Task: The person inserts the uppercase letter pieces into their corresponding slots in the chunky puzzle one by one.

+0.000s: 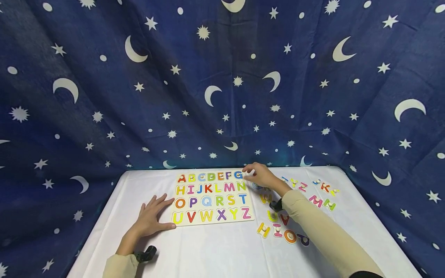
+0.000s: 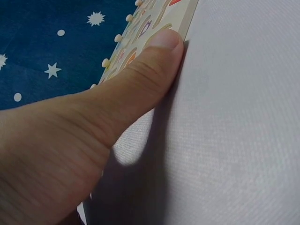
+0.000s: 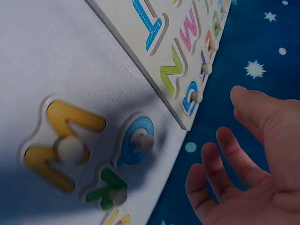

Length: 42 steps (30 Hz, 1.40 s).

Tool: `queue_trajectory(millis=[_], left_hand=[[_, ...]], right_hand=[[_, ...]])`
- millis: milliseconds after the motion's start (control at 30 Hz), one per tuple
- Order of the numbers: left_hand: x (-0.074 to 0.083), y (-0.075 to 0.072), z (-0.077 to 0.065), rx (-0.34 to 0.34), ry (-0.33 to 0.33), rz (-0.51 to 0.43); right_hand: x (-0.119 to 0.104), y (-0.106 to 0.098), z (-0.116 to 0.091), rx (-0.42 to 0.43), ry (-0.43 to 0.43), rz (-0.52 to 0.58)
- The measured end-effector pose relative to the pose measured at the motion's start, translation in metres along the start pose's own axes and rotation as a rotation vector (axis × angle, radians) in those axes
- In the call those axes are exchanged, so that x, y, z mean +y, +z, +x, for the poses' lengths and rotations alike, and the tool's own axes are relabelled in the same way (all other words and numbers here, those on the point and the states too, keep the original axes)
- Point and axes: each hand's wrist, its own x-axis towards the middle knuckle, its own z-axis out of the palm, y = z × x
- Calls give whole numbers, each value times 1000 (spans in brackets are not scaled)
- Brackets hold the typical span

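Note:
A wooden alphabet puzzle board [image 1: 199,208] lies on the white table, knobbed letters A to G sitting along its top row. My left hand [image 1: 151,218] is spread at the board's left side, with thumb and fingertips touching the edge; the left wrist view has the thumb [image 2: 140,70] against the board's side. At the top right corner, my right hand [image 1: 262,177] hovers beside the blue letter G [image 1: 238,175]. Its fingers are loosely bent and hold nothing, and in the right wrist view they are apart from the G's knob [image 3: 197,97].
Right of the board lie several loose knobbed letters, among them a blue Q [image 3: 138,136], an orange W [image 3: 65,145], a yellow H [image 1: 264,230], a pink I [image 1: 277,230] and an orange O [image 1: 290,236]. My right forearm crosses above some. A dark blue star-patterned cloth [image 1: 222,77] hangs behind the table.

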Motion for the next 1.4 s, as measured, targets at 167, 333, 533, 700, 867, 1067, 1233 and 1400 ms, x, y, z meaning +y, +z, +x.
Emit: queue_trajectory(millis=[167,333,533,700,867,1067,1233,1400], left_hand=[[-1,0,1,3,7,-2],[1,-1,0,-2,1,-5],[2,-1,-2,9,6,-8],[4,-1,-3,6,9,-9],[4,-2,-2,14,16,-9],[3,-2,-1,11,16,1],[3,-3,-1,14,14,0],[3,-2,-1,8,18,7]], right_hand=[[2,-8,-20,-15,-66,8],[9,-4,-43,14,-105,66],[20,5,-78,59,-138,148],[29,15,-108,111,-142,154],[34,28,-134,151,-133,112],[38,47,-155,130,-86,84],[40,59,-161,181,-108,40],[41,64,-164,228,-145,30]])
